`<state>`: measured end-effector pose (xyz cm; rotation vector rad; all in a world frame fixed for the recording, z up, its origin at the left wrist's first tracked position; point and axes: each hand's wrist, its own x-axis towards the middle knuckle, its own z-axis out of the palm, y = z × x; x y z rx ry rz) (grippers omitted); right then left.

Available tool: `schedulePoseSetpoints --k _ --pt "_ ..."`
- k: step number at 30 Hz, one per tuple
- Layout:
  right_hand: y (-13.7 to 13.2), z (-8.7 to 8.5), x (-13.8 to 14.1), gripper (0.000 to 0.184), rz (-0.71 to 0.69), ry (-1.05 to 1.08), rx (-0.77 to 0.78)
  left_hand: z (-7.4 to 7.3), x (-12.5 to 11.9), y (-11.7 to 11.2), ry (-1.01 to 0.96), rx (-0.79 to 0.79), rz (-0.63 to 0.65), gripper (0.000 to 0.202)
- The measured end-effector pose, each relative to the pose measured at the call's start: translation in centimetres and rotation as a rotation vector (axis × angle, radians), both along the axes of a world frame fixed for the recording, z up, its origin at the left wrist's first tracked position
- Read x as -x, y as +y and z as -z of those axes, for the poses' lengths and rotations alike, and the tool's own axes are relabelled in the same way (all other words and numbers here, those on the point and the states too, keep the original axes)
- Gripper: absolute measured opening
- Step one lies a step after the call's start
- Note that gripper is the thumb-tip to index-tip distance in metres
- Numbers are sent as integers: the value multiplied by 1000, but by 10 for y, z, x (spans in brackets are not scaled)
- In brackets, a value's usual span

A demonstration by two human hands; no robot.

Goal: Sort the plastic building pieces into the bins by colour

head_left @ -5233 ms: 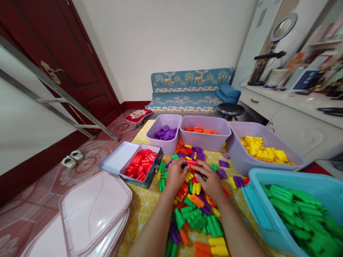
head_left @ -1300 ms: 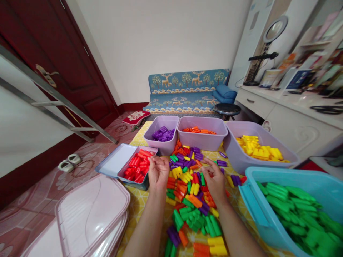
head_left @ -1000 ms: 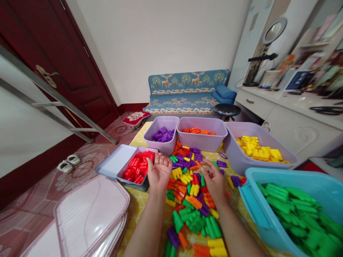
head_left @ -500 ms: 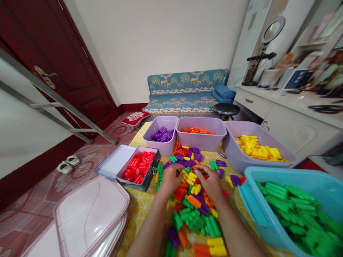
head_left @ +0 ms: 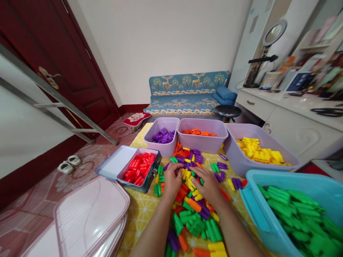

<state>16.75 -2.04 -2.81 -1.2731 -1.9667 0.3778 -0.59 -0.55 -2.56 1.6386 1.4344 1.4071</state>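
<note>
A heap of plastic toy building blocks (head_left: 193, 221) in yellow, green, orange, red and purple spreads over the table in front of me. My left hand (head_left: 173, 180) is at the far part of the heap, its fingers curled in. What they hold, if anything, is hidden. Just right of its fingertips lie yellow blocks (head_left: 185, 174). Across from it, my right hand (head_left: 208, 185) reaches over the heap with fingers stretched and thumb apart. Its thumb is beside a yellow block (head_left: 190, 184), and a green block shows under the fingers.
Purple blocks fill part of one lilac bin (head_left: 161, 145); orange ones lie in a second bin (head_left: 202, 142), yellow in a third (head_left: 238, 164). At right stands a turquoise tub (head_left: 257, 210) of green blocks. Left are a hinged box (head_left: 152, 171) of red blocks and stacked lids (head_left: 92, 210).
My right hand's fingers have straightened and spread over the heap. The yellow blocks between my hands have shifted. The view has moved slightly.
</note>
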Motion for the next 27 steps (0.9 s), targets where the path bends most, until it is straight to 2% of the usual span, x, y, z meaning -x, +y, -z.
schedulePoseSetpoints --k 3,6,11,16,19,21,24,27 --pt "-1 -2 2 38 35 -63 -33 -4 -2 -6 325 -2 -24 17" --pt "-3 -5 4 38 51 -94 -53 -4 -3 -7 415 41 -1 24" --pt "-3 -5 6 36 57 -138 -74 0 -2 -3 215 -22 144 33" --pt "-2 0 10 42 136 -110 -102 -9 -3 -6 64 -140 206 25" --pt "-2 -3 14 36 139 -83 -104 -15 -4 -10 29 -185 255 19" --pt "-3 -8 16 29 130 -20 -92 -14 -4 -11 -17 -175 243 18" --pt "-5 -21 14 21 168 144 -78 -9 -2 -9 -114 -111 150 21" --pt "-2 -33 3 20 213 304 32 -2 2 -4 -173 -47 37 24"
